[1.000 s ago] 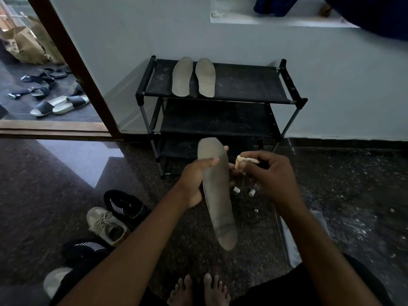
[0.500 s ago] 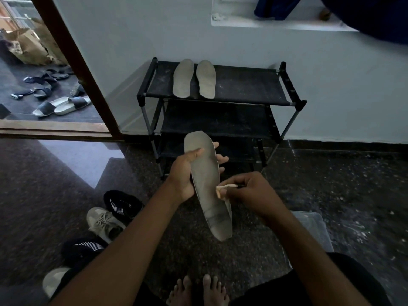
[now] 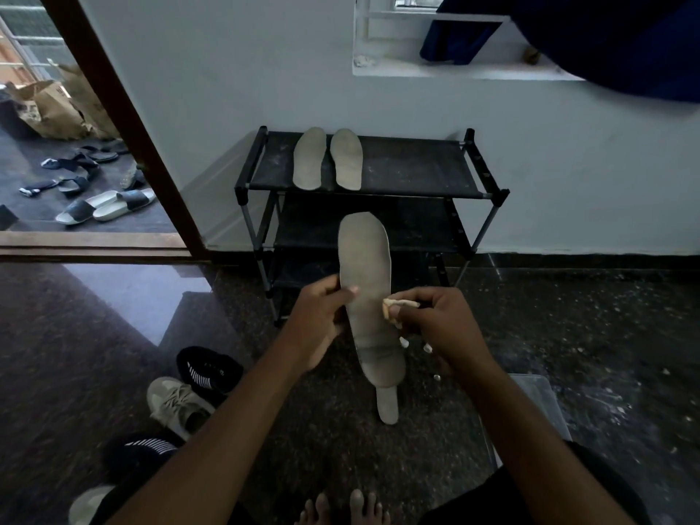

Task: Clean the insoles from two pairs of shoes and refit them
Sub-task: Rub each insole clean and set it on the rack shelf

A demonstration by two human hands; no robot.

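Insole (image 3: 369,297) held toe-up in mid-air, in front of rack (image 3: 416,172). L hand (image 3: 318,327) grips its left edge at mid-length, thumb on the face. R hand (image 3: 443,327) pinches a pale wad (image 3: 394,306) against the right edge opposite. Heel end hangs free above floor. Two insoles (image 3: 327,159) lie on the rack's top shelf; shoes (image 3: 182,403) at lower left.
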